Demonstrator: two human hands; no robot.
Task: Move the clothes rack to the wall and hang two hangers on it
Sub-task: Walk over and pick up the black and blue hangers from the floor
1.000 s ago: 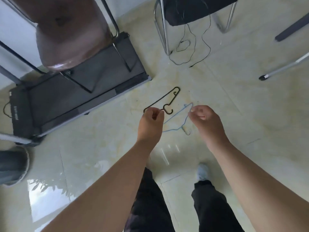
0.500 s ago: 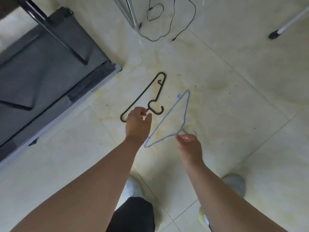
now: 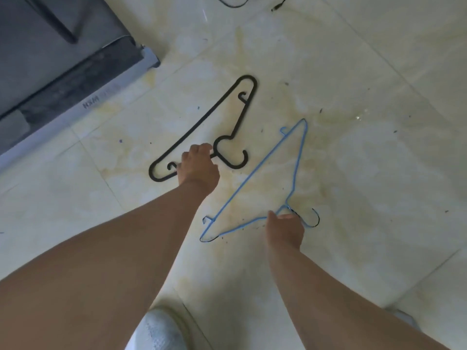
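Note:
Two hangers lie flat on the pale tiled floor. The black plastic hanger (image 3: 214, 112) is on the left, its hook pointing toward me. My left hand (image 3: 198, 166) is closed around its lower bar near the neck. To the right lies a thin blue wire hanger (image 3: 257, 170), hook at the lower right. My right hand (image 3: 285, 229) pinches it at the neck just below the hook. The clothes rack is out of view.
A dark treadmill deck (image 3: 63, 59) with a grey side rail fills the upper left, close to the black hanger. A black cable (image 3: 242, 5) trails along the top edge. My white shoe (image 3: 156, 329) is at the bottom. Small bits of debris dot the tiles.
The camera has dropped closer to the floor. Both hands came down onto the hangers: the left closed on the black one, the right on the blue one's neck.

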